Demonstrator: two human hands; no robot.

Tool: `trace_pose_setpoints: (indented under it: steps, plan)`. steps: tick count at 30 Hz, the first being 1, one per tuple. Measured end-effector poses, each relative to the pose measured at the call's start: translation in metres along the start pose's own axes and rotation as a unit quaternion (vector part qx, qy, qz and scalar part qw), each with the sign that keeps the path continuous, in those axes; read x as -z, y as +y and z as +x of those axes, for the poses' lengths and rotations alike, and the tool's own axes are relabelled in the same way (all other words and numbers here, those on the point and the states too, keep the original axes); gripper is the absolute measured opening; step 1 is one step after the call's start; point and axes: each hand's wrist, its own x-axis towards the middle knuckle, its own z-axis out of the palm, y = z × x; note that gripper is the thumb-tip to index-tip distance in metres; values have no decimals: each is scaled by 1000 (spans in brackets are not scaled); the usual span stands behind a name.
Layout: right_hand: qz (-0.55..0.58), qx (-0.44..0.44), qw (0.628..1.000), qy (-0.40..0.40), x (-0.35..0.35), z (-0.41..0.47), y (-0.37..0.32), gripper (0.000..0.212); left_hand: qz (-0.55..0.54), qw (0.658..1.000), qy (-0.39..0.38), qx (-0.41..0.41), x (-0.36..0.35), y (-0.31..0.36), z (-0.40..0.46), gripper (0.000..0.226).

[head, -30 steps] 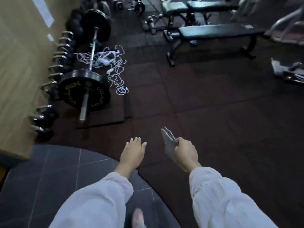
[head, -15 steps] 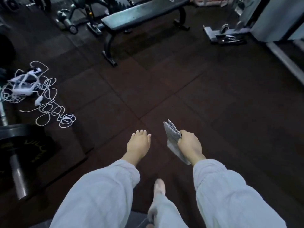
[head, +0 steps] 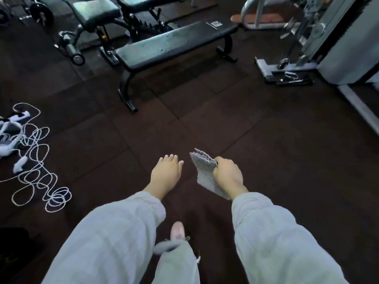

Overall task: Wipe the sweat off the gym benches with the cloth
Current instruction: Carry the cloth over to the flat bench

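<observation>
Right hand (head: 228, 176), lower centre of frame, fingers curled tight round folded grey textured cloth (head: 206, 174); cloth sticks out past knuckles toward upper left and hangs down beside wrist. Left hand (head: 166, 174) just left of it, palm down, fingers straight and together, holding nothing, not touching cloth. Both in loose pale grey sleeves (head: 114, 232), over dark rubber-tiled floor (head: 266, 150). Flat black padded gym bench (head: 174, 43) upper centre, well apart from both hands, pale smears on pad. Second adjustable black bench (head: 96, 12) behind it, upper left. Tangled white rope (head: 39, 167) at left edge beside white shoes (head: 9, 138). Grey cable machine (head: 328, 37) upper right. 1 pink shoe toe (head: 178, 230) bottom centre.
</observation>
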Motion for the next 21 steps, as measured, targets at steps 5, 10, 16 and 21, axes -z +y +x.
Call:
trace_pose_setpoints:
  steps: [5,10,16,21]
  plan:
    - [-9,24,1000,-1,44,132,-31,30,-12,1000,-3,25,53,-12,125,44]
    - [5,30,1000,5,97,264,-69,31,-40,999,13,29,114,-20,256,42]
    - [-8,61,998,19,147,416,-115,27,-72,996,26,52,181,-46,397,43]
    - [44,94,995,-2,167,552,-182,24,-98,986,92,102,225,-102,511,74]
